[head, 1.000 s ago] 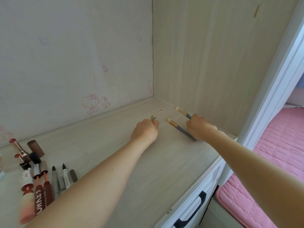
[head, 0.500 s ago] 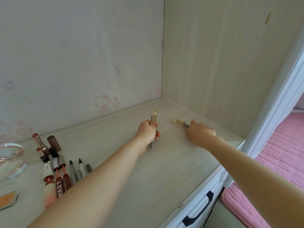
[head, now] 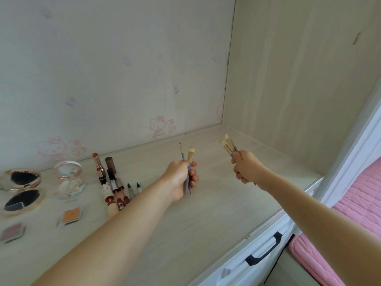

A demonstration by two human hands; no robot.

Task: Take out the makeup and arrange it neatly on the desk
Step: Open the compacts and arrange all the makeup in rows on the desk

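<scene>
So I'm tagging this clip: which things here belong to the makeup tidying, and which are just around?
Job:
brushes in left hand
brushes in right hand
lipsticks
liner pens
open compacts
orange pan
desk

Around:
drawer handle
pink bedding

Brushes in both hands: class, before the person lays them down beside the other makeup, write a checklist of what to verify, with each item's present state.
1. Left hand grips two brushes firmly: ok.
2. Right hand grips its bunch of brushes: ok; exact count cannot tell.
3. Brush heads point up, away from the desk: ok.
4. Bare desk space to the right of the liner pens: ok.
5. Lipsticks and pens already lie in a row: ok.
6. Brush bristles clean: cannot tell.
</scene>
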